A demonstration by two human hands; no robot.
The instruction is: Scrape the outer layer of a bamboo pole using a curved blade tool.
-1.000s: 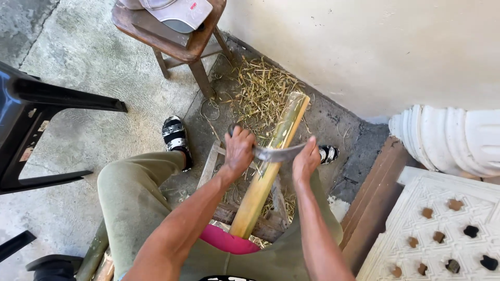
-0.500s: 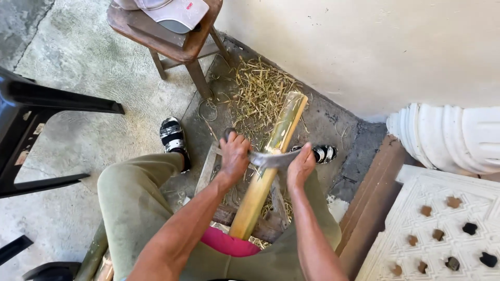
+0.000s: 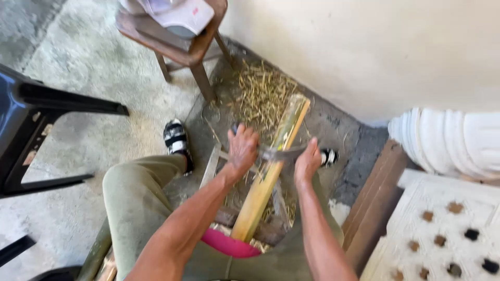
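Observation:
A long split bamboo pole [image 3: 271, 166] slopes from my lap toward the wall, yellow inside and green along one edge. A curved metal blade [image 3: 281, 153] lies across it about midway. My left hand [image 3: 241, 147] is shut on the blade's left end and my right hand [image 3: 308, 160] is shut on its right end. Both forearms reach forward over my olive-green trousers [image 3: 135, 198]. A pink object [image 3: 229, 243] lies under the pole's near end at my lap.
Straw-like shavings [image 3: 263, 91] litter the floor by the wall. A wooden stool [image 3: 179, 44] with a white cap stands at the back. A dark plastic chair [image 3: 36, 130] is at the left; a white pillar base [image 3: 448, 140] and a pierced white block [image 3: 442, 234] at the right.
Both hands and the blade have slid a little toward me along the pole. The view has shifted slightly.

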